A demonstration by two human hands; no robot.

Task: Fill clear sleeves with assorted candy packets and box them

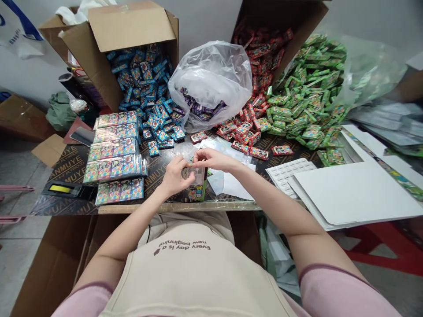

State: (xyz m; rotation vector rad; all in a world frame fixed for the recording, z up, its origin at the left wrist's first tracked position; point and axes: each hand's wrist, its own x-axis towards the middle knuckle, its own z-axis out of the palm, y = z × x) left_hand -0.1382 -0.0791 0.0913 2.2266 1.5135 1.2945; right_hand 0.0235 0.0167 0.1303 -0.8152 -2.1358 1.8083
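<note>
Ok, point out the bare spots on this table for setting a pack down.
Bare table between the wrapped stacks and the left hand; a strip left of the stacks. The white board top is free. Crowded: blue, red, green packs behind.

- Apron (185, 268): one dark printed line, "Every day is a new beginning", seen upside down from the head camera, with a small dark mark at its end.
- Counter (71, 165): dark surface with pale lettering repeated in rows; "ANMUYE" reads clearly at the left edge, and "UANMUYE" near the front left corner. A smaller line under it is not legible.
- Small box (194, 193) between the hands: bright printed characters, too small to read.
- Wrapped bundles (114, 163) on the left: colourful print, no legible word.
- White bag (20, 37), upper left: blue lettering, cut off and unreadable.
- Label sheet (289, 171): print too fine to read.
</note>
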